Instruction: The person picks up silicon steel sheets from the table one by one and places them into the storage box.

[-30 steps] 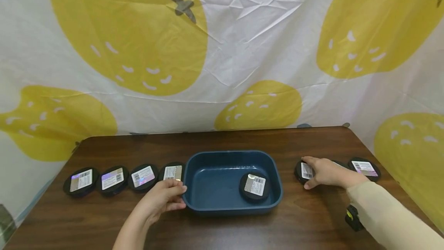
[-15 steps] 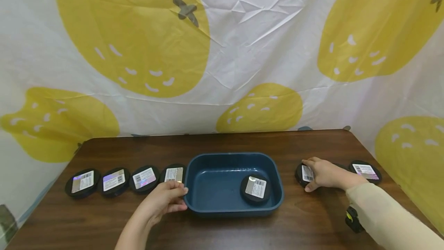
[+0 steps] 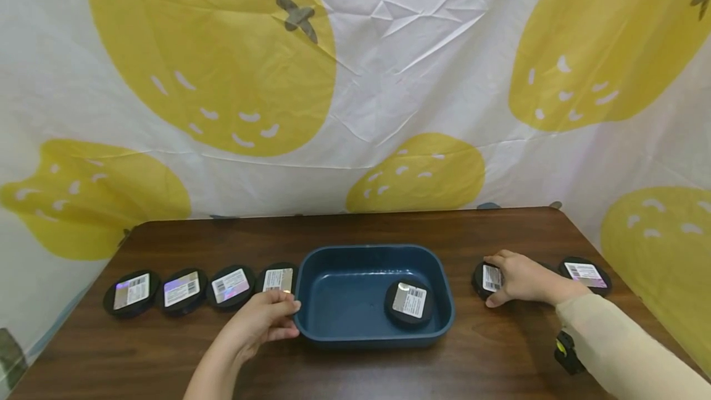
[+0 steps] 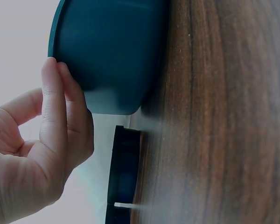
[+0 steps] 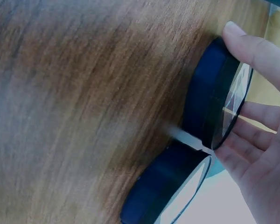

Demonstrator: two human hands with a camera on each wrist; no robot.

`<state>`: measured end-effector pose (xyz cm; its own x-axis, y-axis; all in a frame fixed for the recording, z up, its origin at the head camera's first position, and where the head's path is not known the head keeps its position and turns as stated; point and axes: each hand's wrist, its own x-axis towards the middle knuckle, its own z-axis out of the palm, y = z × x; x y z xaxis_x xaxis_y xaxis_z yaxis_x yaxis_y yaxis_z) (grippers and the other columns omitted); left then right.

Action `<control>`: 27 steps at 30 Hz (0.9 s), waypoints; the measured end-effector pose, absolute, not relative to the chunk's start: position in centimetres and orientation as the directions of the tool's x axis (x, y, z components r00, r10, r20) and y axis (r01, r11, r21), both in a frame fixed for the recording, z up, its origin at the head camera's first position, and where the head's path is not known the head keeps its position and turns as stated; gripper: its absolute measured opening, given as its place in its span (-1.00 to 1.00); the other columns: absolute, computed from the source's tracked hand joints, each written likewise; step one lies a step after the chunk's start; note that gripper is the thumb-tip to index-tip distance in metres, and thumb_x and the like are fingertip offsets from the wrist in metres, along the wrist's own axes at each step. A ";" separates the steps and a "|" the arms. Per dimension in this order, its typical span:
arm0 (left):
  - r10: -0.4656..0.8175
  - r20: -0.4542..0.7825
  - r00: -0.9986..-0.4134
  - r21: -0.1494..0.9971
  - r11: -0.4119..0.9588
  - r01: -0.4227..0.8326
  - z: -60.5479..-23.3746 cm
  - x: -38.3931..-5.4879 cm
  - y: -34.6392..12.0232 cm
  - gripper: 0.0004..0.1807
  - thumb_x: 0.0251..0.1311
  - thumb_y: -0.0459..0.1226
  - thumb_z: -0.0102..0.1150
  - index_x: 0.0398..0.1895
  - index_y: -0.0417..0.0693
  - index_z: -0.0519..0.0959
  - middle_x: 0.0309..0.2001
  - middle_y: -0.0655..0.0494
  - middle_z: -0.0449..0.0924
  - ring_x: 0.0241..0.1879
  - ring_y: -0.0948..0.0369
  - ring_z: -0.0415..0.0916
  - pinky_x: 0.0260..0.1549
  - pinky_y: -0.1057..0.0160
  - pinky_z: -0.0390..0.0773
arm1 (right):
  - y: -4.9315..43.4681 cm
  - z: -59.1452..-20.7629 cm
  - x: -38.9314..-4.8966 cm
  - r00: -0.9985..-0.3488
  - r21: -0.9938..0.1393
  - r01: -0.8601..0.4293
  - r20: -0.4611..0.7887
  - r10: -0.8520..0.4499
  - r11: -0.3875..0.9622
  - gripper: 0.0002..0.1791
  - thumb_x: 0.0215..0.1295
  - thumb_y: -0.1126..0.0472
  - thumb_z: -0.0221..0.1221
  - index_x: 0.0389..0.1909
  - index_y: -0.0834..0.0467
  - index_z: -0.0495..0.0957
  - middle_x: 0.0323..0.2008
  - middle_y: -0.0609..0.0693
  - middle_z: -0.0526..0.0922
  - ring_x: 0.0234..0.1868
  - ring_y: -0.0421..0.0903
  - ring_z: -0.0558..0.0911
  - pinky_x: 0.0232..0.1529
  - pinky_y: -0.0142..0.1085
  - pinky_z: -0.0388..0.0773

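A dark blue rectangular tub [image 3: 369, 339] stands in the middle of the table. My left hand [image 3: 258, 320] pinches its left rim; in the left wrist view, fingertips [image 4: 53, 70] lie against the outer wall near the rim. One flat round black container [image 3: 408, 304] with a silver-white label lies inside the tub, toward its right. My right hand [image 3: 524, 276] grips a matching black container [image 3: 483, 286] right of the tub. Thumb and fingers hold its opposite edges in the right wrist view, and a neighbouring black container [image 5: 165, 184] is beside it, mostly hidden by the hand in the head view.
Several similar labelled black containers [image 3: 180, 292] form a row left of the tub, the nearest [image 3: 276, 273] close against its wall. Another black container [image 3: 584, 275] lies near the right edge of the brown wooden table [image 3: 389, 372]. A lemon-patterned cloth [image 3: 366, 104] hangs behind.
The head view has shifted slightly. Both hands keep their places, the left at the tub's rim and the right on the black container.
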<state>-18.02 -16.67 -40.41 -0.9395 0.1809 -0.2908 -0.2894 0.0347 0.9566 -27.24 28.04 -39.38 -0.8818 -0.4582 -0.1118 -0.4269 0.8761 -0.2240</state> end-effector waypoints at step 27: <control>0.185 -0.289 -0.939 0.957 0.025 -0.289 -40.4 -18.0 -16.7 -0.91 0.24 -0.39 0.01 -0.30 -0.29 0.40 -0.49 0.03 0.43 -0.58 0.26 0.51 -0.48 0.35 0.63 | 26.9 -39.5 -26.9 -0.897 -0.183 -0.424 -0.054 -0.439 0.887 0.00 -0.29 -0.20 0.41 0.09 0.43 0.40 -0.04 0.28 0.50 -0.09 0.12 0.52 -0.14 -0.03 0.52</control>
